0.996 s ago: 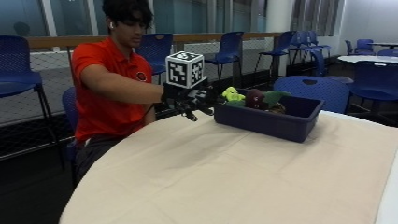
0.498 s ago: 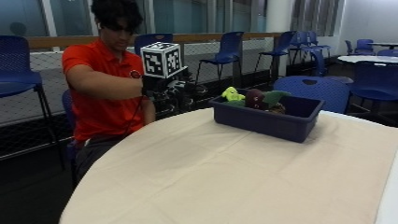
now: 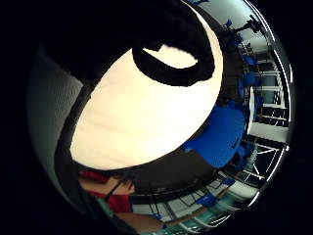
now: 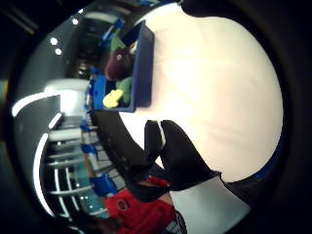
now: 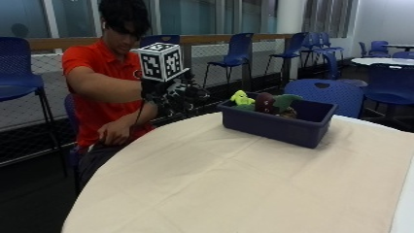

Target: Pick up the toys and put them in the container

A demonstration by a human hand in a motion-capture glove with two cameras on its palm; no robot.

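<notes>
A dark blue container (image 5: 271,127) stands at the far side of the cloth-covered table (image 5: 246,184). Inside it lie a yellow-green toy (image 5: 241,99), a maroon toy (image 5: 265,102) and a green toy (image 5: 285,101). My gloved right hand (image 5: 175,94) hovers above the table's far left edge, well to the left of the container, fingers loosely curled and holding nothing. The thumb side palm view shows the container (image 4: 143,68) with the yellow toy (image 4: 112,99) and the maroon toy (image 4: 119,63) beyond my fingers (image 4: 170,156). No toy lies on the cloth.
The person's bare left hand (image 5: 116,133) rests by the lap, below the table edge. A blue chair (image 5: 323,92) stands right behind the container, with more chairs farther back. The round table's edge curves close in front of the person.
My right hand has drawn back from beside the container toward the person, leftward and a little higher. The toys in the container have not moved.
</notes>
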